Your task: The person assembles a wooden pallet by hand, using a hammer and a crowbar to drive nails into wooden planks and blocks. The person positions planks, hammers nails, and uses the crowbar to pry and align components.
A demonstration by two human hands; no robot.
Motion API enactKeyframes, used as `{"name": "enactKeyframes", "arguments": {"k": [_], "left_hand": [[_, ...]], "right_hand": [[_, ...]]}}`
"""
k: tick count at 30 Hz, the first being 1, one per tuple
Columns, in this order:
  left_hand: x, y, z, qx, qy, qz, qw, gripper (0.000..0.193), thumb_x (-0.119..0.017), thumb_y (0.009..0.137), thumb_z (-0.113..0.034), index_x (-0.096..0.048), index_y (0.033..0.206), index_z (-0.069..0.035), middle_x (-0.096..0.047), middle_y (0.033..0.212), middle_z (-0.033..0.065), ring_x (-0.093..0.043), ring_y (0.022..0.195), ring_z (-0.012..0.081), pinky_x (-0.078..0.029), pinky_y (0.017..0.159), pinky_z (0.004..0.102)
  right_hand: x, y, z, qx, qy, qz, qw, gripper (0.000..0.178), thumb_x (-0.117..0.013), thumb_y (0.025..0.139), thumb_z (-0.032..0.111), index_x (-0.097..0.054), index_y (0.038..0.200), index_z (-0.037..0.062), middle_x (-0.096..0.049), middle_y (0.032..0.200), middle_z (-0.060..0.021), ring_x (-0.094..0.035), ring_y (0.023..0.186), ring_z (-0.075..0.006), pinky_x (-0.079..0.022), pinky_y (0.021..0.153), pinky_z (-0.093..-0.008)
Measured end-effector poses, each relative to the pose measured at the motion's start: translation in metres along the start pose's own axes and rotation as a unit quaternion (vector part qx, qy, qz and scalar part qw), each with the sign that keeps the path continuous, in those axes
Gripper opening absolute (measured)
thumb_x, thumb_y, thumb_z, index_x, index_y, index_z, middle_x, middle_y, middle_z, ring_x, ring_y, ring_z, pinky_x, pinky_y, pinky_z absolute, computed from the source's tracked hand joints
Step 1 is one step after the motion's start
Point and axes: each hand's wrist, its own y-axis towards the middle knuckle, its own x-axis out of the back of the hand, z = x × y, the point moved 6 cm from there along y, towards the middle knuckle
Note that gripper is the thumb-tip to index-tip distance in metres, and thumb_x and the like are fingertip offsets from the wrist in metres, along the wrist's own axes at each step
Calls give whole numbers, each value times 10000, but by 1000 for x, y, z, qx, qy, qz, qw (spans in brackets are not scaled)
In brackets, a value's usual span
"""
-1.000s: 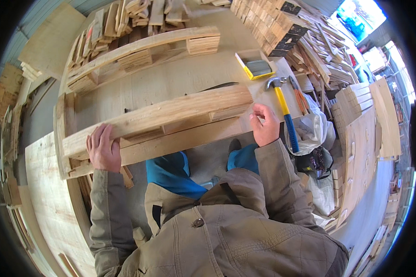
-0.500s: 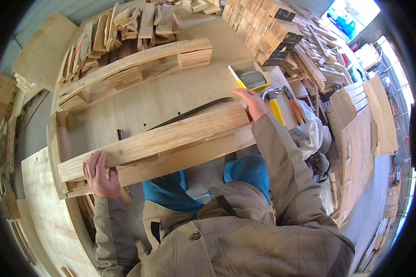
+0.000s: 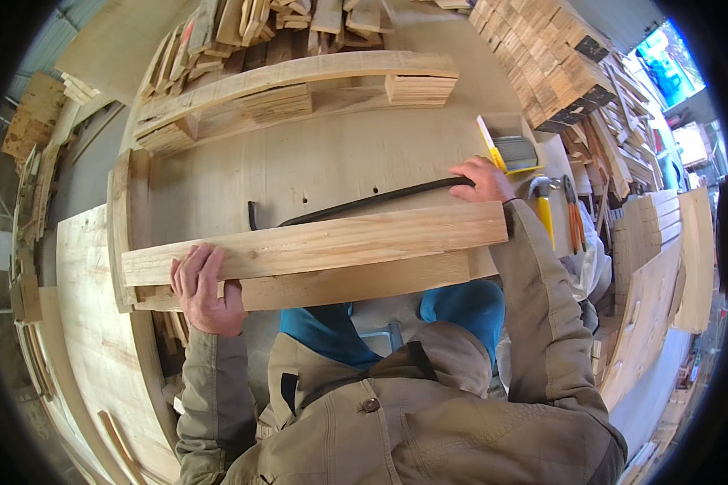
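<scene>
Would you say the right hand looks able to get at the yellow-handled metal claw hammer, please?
Probably yes: nothing visible stands between the right hand and the yellow-handled claw hammer, though that hand appears to grip a long black metal bar and would first need freeing.

No lettering, label, number or sign can be read anywhere in view.
</scene>
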Motion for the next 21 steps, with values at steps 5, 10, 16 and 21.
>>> {"name": "enactKeyframes", "arguments": {"k": [5, 10, 16, 21], "left_hand": [[-1, 3, -2, -42, -42, -57, 997, 582, -652, 622, 83, -718, 1183, -60, -682, 1247, 131, -619, 1217, 348, -413, 1103, 538], [-8, 0, 0, -13, 6, -33, 999, 591, -611, 688, 81, -702, 1253, -65, -676, 1303, 108, -601, 1284, 323, -354, 1173, 541], [-9, -6, 5, -12, 17, -22, 1000, 640, -584, 709, 110, -671, 1305, -104, -651, 1350, 98, -574, 1322, 310, -329, 1202, 537], [-9, -5, 4, -15, 17, -38, 999, 612, -585, 689, 75, -689, 1270, -86, -671, 1314, 86, -595, 1296, 315, -340, 1181, 548]], "right_hand": [[-2, 17, 17, 86, -52, 10, 995, 444, -830, 810, 419, -749, 1105, 98, -661, 934, -139, -648, 945, -331, -544, 813, -432], [0, 22, 32, 140, -62, -21, 988, 279, -770, 872, 337, -685, 958, 86, -649, 954, -132, -643, 945, -360, -535, 812, -468], [10, 21, 24, -9, -54, 15, 998, 303, -732, 899, 342, -629, 1018, 83, -660, 1025, -140, -669, 973, -387, -545, 816, -490], [42, 2, 25, -50, -91, 4, 995, 299, -697, 922, 361, -624, 1045, 98, -664, 1034, -144, -682, 943, -392, -556, 783, -500]]}}
